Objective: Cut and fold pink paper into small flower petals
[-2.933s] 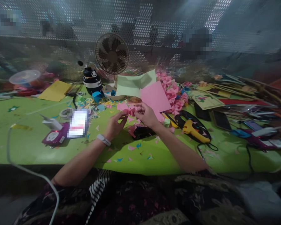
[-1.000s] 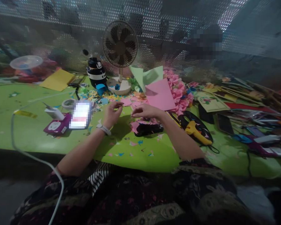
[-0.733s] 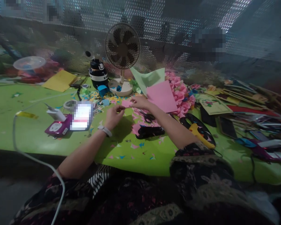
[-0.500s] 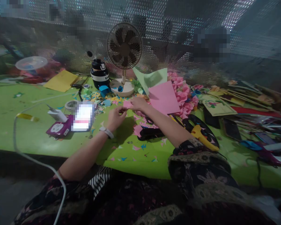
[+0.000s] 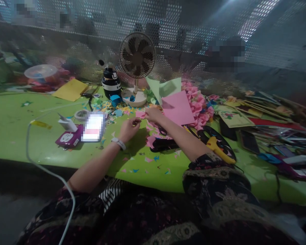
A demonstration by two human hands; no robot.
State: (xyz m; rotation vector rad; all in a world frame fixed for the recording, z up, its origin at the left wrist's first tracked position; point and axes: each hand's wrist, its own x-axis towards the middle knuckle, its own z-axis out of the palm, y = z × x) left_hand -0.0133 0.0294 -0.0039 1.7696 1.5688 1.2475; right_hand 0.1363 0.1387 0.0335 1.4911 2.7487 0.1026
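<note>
Pink paper piece (image 5: 140,114) lies on the green table (image 5: 132,163), at the right hand's (image 5: 152,115) fingertips. I can't tell if they pinch it. The left hand (image 5: 129,129) curls its fingers nearby, maybe touching, can't tell. Farther out are a big pink sheet (image 5: 178,108) and a fan (image 5: 137,58).

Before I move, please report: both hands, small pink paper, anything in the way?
Left hand: fingers curled, hold unclear. Right hand: at small pink paper, grip unclear. Black tool on near side, may obstruct.
</note>
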